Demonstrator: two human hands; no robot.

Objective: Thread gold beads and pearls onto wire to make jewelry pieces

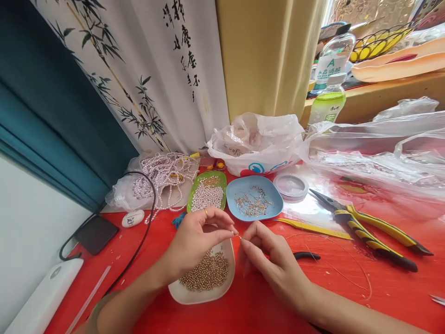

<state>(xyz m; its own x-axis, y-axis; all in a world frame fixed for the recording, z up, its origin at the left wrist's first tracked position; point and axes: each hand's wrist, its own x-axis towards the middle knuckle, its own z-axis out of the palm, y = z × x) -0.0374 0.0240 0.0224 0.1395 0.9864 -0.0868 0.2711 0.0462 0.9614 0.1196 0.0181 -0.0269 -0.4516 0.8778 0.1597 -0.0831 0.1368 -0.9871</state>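
Observation:
Above the white dish (200,299) of gold beads (206,272), my left hand (196,236) pinches a tiny gold piece (237,236) between thumb and fingertips. My right hand (274,264) pinches the other side of it, so the two sets of fingertips almost meet. The piece is too small to make out its kind. A thin reddish cord (361,263) loops over the table to the right of my right hand; whether it joins the gold piece I cannot tell. Beyond my hands are a green dish (189,202) of pale pearl beads and a blue dish (232,204) with small metal pins.
Yellow tweezers (313,227) and long-nose pliers (361,227) lie on the right. A dark tool handle (306,255) shows beside my right hand. Pearl strands (158,174), a black cable (150,218) and a phone (97,235) are on the left. Plastic bags (257,157) line the back.

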